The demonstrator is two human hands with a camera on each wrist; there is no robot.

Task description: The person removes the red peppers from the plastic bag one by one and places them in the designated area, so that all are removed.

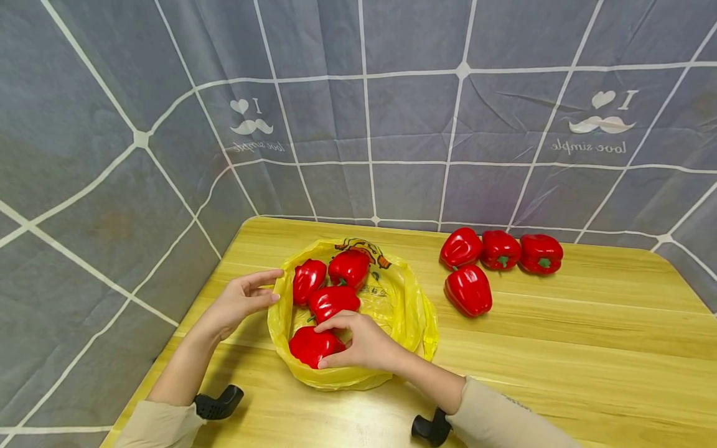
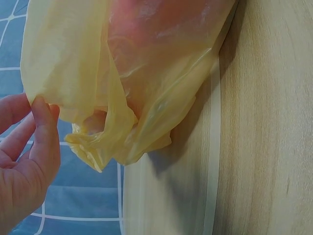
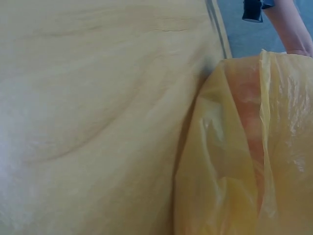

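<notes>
A yellow plastic bag (image 1: 411,298) stands with its mouth spread wide on the table, several red bell peppers (image 1: 335,303) inside it. At its left side, my left hand (image 1: 242,302) pinches the rim between thumb and fingers; the left wrist view shows the fingers (image 2: 45,127) on the thin yellow film. My right hand (image 1: 366,341) reaches over the near rim and grips a red bell pepper (image 1: 313,347) at the front of the bag, thumb on the near side, fingers over the top. In the right wrist view the bag wall (image 3: 215,161) hides this hand.
Right of the bag, several more red bell peppers lie on the wooden table (image 1: 560,348), the nearest one (image 1: 469,290) in front of a row. A grey curtain (image 1: 414,118) with white lines hangs behind and to the left. Black devices (image 1: 220,403) sit at both wrists.
</notes>
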